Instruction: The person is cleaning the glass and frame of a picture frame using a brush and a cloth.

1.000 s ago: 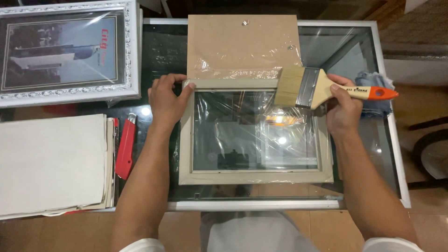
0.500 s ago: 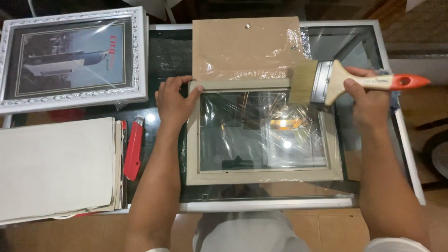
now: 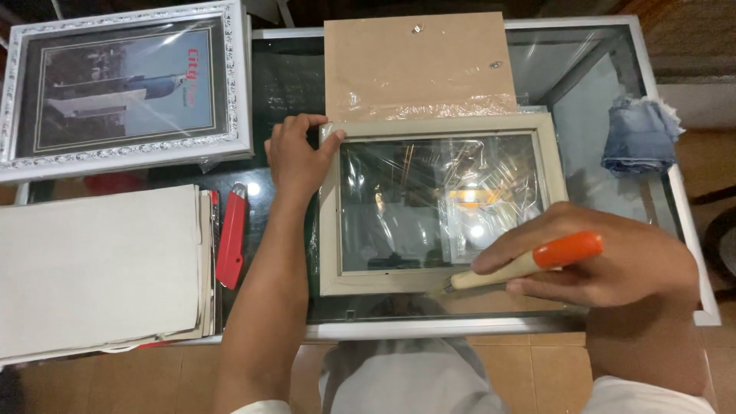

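The right hand grips the paintbrush, handle lying left-right across the cream frame's near edge; the left hand presses flat on its far-left corner.

This looks like a small picture-framing workshop. On a glass worktop lie a finished silver frame, a plastic-wrapped beige frame, a brown backing board, a red utility knife and stacked sheets. Tiled floor shows below.

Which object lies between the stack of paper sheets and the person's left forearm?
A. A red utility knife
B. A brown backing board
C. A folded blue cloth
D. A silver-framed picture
A: the red utility knife lies on the glass table right of the paper stack, beside the left forearm.
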